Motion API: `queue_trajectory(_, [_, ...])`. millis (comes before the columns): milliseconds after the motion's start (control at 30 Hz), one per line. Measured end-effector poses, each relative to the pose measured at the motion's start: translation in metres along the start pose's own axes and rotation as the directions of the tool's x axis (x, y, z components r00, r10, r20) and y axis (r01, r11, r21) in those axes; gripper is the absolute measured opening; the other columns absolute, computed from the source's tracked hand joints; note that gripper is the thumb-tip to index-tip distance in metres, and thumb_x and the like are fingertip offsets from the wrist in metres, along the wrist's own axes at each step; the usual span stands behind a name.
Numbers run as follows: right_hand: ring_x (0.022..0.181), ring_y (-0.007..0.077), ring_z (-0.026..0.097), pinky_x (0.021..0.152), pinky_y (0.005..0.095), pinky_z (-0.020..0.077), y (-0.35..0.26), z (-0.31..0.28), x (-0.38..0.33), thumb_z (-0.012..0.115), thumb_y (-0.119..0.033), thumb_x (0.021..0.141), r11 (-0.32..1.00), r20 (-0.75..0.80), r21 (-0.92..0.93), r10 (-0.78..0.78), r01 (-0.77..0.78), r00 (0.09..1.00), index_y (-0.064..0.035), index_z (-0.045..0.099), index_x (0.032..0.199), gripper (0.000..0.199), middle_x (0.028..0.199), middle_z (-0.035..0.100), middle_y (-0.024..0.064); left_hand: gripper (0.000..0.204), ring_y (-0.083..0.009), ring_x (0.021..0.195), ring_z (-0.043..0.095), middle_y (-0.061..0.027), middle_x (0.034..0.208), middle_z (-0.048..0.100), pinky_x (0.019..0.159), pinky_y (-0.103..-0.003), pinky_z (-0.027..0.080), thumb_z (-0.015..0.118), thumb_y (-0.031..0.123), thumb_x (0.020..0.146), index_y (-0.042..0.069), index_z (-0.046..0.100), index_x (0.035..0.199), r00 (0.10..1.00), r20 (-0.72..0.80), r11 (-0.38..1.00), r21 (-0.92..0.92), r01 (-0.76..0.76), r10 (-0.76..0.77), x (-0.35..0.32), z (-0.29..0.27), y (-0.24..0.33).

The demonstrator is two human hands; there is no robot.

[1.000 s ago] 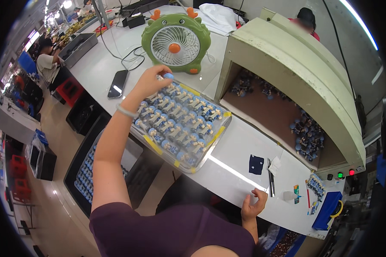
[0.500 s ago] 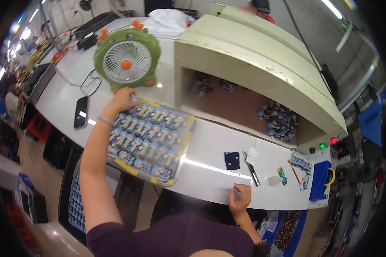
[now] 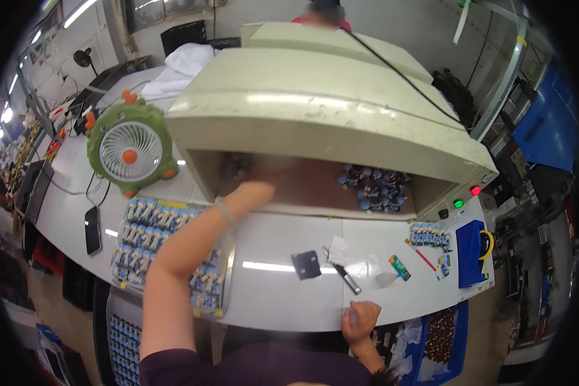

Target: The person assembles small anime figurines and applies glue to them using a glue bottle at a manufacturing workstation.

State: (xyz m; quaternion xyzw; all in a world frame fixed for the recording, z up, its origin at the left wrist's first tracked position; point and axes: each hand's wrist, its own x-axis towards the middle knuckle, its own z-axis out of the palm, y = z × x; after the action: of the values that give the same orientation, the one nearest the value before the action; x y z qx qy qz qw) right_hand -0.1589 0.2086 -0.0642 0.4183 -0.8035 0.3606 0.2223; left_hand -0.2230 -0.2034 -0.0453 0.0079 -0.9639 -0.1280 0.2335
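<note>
My left hand (image 3: 261, 188) reaches into the long opening of a cream-coloured machine (image 3: 341, 83). Motion smears its fingers, so their grip cannot be made out. Near it, at the opening's left end, lies a dim pile of small figures (image 3: 237, 166). Toward the right end sits a larger heap of blue-and-white figurines (image 3: 376, 188). My left forearm passes over a clear tray (image 3: 228, 273) with yellow tape, filled with rows of similar figurines (image 3: 149, 215). By the table's front edge, my right hand (image 3: 360, 320) rests with curled fingers; nothing shows in it.
A green fan (image 3: 130, 151) and a phone (image 3: 92, 229) are at left. Right of the tray lie a dark cloth square (image 3: 306, 265), a pen-like tool (image 3: 346, 280) and a row of figurines (image 3: 431, 237). A blue box (image 3: 473, 254) stands at the right end.
My left hand has left the tray's far left corner and moved right into the machine's opening. The view has shifted too. My right hand stays by the table edge.
</note>
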Motion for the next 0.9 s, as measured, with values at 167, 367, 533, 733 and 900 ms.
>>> queue_trajectory(167, [0.072,0.0265,0.051,0.069,0.0380,0.0387,0.002,0.005,0.000,0.060,-0.006,0.061,1.000,-0.004,0.010,0.014,-0.014,1.000,-0.0074,0.056,0.089,0.028,0.078,0.055,0.0075,0.038,-0.0312,0.113,0.040,-0.0147,0.121,0.045,0.096,-0.041,0.031,0.048,0.023,0.082,0.006,0.048,0.116,0.943,-0.333,0.997,0.078,0.006,0.020,0.058,0.045,-0.043])
queue_trajectory(367, [0.069,0.0269,0.050,0.067,0.0357,0.0387,0.004,0.001,0.005,0.058,-0.001,0.060,0.997,0.061,0.083,-0.009,0.004,0.998,-0.0047,0.055,0.087,0.027,0.075,0.054,0.0093,0.041,-0.0316,0.117,0.038,-0.0146,0.125,0.043,0.097,-0.040,0.030,0.044,0.029,0.086,0.006,0.045,0.119,0.936,-0.352,0.988,0.147,0.055,0.000,0.071,0.016,-0.022])
queue_trajectory(533, [0.069,0.0272,0.050,0.066,0.0356,0.0396,0.004,0.003,0.007,0.057,0.000,0.060,0.992,0.085,0.124,-0.012,0.001,0.996,-0.0042,0.054,0.087,0.027,0.075,0.054,0.0093,0.038,-0.0304,0.102,0.050,-0.0164,0.106,0.055,0.086,-0.040,0.039,0.053,0.026,0.078,0.005,0.053,0.109,0.966,-0.259,0.947,0.314,0.060,0.024,0.039,-0.011,-0.064])
queue_trajectory(733, [0.070,0.0258,0.051,0.066,0.0349,0.0404,0.007,0.004,0.006,0.058,0.001,0.060,0.989,0.053,0.144,0.002,-0.009,0.999,-0.0055,0.056,0.088,0.028,0.076,0.054,0.0080,0.044,-0.0340,0.104,0.046,-0.0160,0.110,0.052,0.089,-0.043,0.036,0.053,0.032,0.077,0.007,0.050,0.112,0.979,-0.156,0.860,0.475,0.189,-0.130,0.006,-0.018,-0.070])
queue_trajectory(900, [0.071,0.0246,0.051,0.066,0.0342,0.0416,0.007,0.006,0.003,0.059,0.001,0.060,0.992,-0.017,0.128,0.017,-0.015,1.000,-0.0067,0.057,0.088,0.029,0.077,0.055,0.0064,0.040,-0.0331,0.101,0.049,-0.0153,0.105,0.054,0.086,-0.044,0.038,0.055,0.032,0.076,0.007,0.054,0.107,0.961,-0.021,0.942,0.194,0.275,-0.277,0.034,-0.030,-0.024])
